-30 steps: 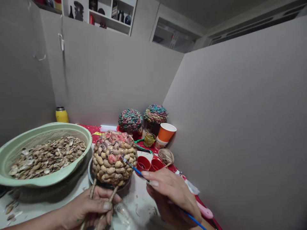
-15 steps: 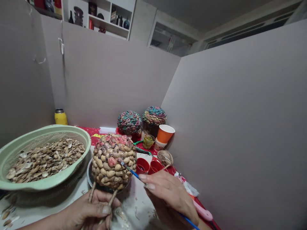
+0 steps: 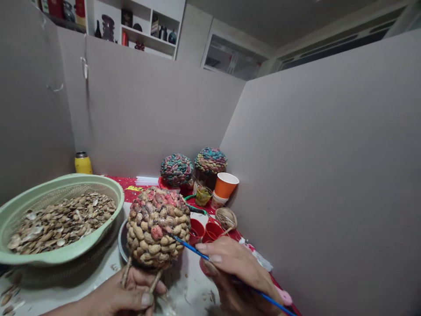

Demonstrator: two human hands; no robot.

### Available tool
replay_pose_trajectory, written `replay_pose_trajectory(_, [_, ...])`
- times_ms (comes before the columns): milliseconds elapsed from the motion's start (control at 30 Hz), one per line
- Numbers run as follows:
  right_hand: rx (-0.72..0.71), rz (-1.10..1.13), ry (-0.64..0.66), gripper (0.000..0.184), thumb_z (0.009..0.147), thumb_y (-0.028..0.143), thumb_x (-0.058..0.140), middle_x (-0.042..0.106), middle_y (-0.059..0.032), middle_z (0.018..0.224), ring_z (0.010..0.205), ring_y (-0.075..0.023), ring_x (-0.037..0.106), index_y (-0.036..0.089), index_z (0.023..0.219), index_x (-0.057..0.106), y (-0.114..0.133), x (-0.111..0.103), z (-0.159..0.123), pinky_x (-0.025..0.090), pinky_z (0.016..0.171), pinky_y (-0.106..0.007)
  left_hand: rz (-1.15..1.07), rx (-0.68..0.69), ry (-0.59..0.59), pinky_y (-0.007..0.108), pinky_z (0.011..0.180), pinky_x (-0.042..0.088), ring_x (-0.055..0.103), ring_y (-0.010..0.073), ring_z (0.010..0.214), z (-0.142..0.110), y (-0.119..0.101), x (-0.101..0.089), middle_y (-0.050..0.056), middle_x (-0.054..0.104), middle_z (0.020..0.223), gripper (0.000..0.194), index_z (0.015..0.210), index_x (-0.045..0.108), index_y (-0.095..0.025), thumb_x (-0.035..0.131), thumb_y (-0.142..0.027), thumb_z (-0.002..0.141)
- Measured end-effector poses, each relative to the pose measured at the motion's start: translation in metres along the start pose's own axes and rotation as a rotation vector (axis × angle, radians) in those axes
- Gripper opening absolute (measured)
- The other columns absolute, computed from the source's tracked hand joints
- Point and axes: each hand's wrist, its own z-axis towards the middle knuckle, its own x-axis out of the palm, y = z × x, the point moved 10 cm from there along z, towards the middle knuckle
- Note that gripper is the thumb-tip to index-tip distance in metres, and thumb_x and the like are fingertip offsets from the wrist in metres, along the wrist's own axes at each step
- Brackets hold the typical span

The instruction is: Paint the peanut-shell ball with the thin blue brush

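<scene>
While the left hand grips the twine-wrapped legs of the peanut-shell ball at near left, the right hand pinches a blue brush against its side, its top reddened but most lower shells apparently unpainted.

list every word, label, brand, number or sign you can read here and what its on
No text is clear enough to quote.
Yellow marks on the red cloth: too blurred.
Upright box and dark box on the shelves: too small.
Stacked paper cups: print too small.
</scene>
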Motion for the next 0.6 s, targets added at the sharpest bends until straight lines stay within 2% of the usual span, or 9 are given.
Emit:
replay_pose_trajectory(100, [0.074, 0.042, -0.081, 0.026, 0.089, 0.002, 0.068, 0.085, -0.0064, 0.088, 0.073, -0.0209, 0.082, 0.020, 0.107, 0.075, -0.003, -0.005, 0.006, 0.066, 0.065, -0.031, -0.007, -0.007, -0.004, 0.016, 0.054, 0.040, 0.062, 0.0079, 0.053, -0.002, -0.001, 0.002, 0.004, 0.077, 0.064, 0.046, 0.092, 0.087, -0.012, 0.104, -0.037, 0.057])
replay_pose_trajectory(200, [0.133, 0.082, -0.129, 0.023, 0.089, 0.002, 0.070, 0.083, -0.0054, 0.082, 0.068, -0.0208, 0.081, 0.020, 0.103, 0.076, -0.007, -0.009, 0.011, 0.065, 0.060, -0.031, -0.001, 0.004, 0.021, 0.017, 0.048, 0.036, 0.059, 0.0086, 0.048, -0.002, -0.004, 0.004, 0.004, 0.076, 0.061, 0.044, 0.095, 0.086, -0.014, 0.101, -0.039, 0.062])
replay_pose_trajectory(300, [0.140, 0.102, -0.141, 0.019, 0.091, 0.005, 0.071, 0.083, -0.0055, 0.081, 0.067, -0.0194, 0.080, 0.020, 0.103, 0.076, -0.008, -0.010, 0.013, 0.064, 0.060, -0.030, 0.018, 0.005, 0.000, 0.018, 0.044, 0.035, 0.057, 0.0094, 0.044, -0.001, -0.006, -0.001, 0.006, 0.077, 0.061, 0.044, 0.098, 0.085, -0.014, 0.099, -0.040, 0.066])
replay_pose_trajectory(433, [0.114, 0.073, -0.135, 0.014, 0.094, 0.010, 0.070, 0.083, -0.0052, 0.083, 0.069, -0.0193, 0.080, 0.020, 0.103, 0.075, -0.008, -0.016, 0.009, 0.065, 0.064, -0.032, 0.019, -0.015, -0.031, 0.017, 0.046, 0.040, 0.061, 0.0097, 0.047, -0.001, -0.005, -0.005, 0.007, 0.078, 0.063, 0.048, 0.099, 0.085, -0.012, 0.101, -0.040, 0.062])
replay_pose_trajectory(600, [0.087, 0.029, -0.078, 0.023, 0.090, 0.006, 0.073, 0.084, -0.0063, 0.089, 0.076, -0.0214, 0.082, 0.020, 0.108, 0.073, -0.009, -0.020, 0.001, 0.066, 0.071, -0.035, -0.002, -0.022, -0.006, 0.017, 0.043, 0.036, 0.057, 0.0081, 0.042, -0.002, -0.007, 0.000, 0.005, 0.077, 0.061, 0.044, 0.098, 0.086, -0.013, 0.100, -0.039, 0.065])
